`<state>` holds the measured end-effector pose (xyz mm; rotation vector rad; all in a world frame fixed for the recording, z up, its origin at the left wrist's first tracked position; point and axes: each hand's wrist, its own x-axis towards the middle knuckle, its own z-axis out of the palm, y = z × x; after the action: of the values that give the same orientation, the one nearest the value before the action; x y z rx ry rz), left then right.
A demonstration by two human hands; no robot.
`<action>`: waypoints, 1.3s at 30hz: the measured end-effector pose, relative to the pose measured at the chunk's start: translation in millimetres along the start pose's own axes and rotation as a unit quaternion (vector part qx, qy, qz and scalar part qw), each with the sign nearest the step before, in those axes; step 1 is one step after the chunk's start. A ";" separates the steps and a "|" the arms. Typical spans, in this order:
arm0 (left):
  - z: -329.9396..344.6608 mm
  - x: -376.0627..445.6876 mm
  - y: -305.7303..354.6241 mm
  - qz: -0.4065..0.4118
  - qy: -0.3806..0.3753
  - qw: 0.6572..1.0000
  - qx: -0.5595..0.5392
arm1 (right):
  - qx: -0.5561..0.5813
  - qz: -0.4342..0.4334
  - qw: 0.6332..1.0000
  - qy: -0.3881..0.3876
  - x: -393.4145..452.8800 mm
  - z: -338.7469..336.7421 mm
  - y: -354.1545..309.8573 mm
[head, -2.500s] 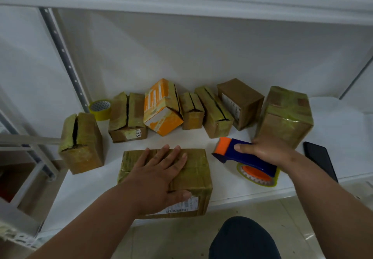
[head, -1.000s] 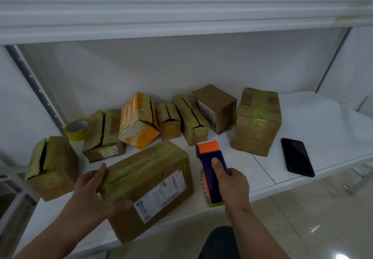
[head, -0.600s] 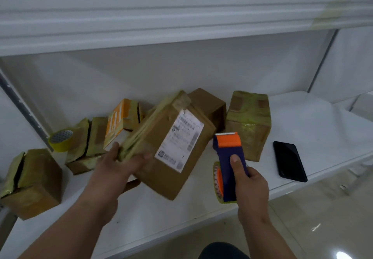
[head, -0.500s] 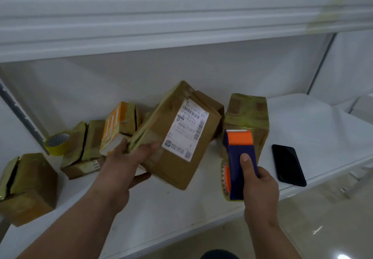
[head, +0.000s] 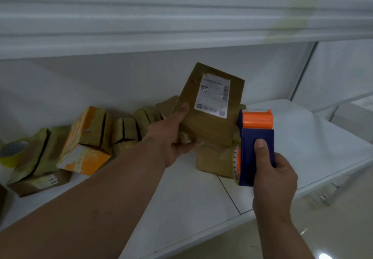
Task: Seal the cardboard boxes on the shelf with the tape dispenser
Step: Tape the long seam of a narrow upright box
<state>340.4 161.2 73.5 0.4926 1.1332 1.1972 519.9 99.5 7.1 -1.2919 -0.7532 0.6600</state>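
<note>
While my left hand (head: 170, 144) held the labelled cardboard box (head: 210, 115) lifted above the white shelf (head: 201, 204), its thumb lay along the box's near face and its fingers curled under the lower edge. My right hand (head: 272, 175) gripped the blue-and-orange tape dispenser (head: 254, 137), thumb pressed on the blue handle, fingers wrapped behind. Dispenser and box stood just beside each other. More boxes, among them an orange-and-white box (head: 84, 143), lay along the shelf's back; a yellow tape roll (head: 12, 153) sat far left.
</note>
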 end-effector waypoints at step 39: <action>-134.1 59.8 -55.4 0.146 0.096 0.814 0.554 | -0.236 0.004 0.958 -0.162 -9.9 91.9 63.1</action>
<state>245.2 163.3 -51.3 1.4967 1.9507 0.7200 439.5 156.2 -46.3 -1.6401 -1.2291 0.7343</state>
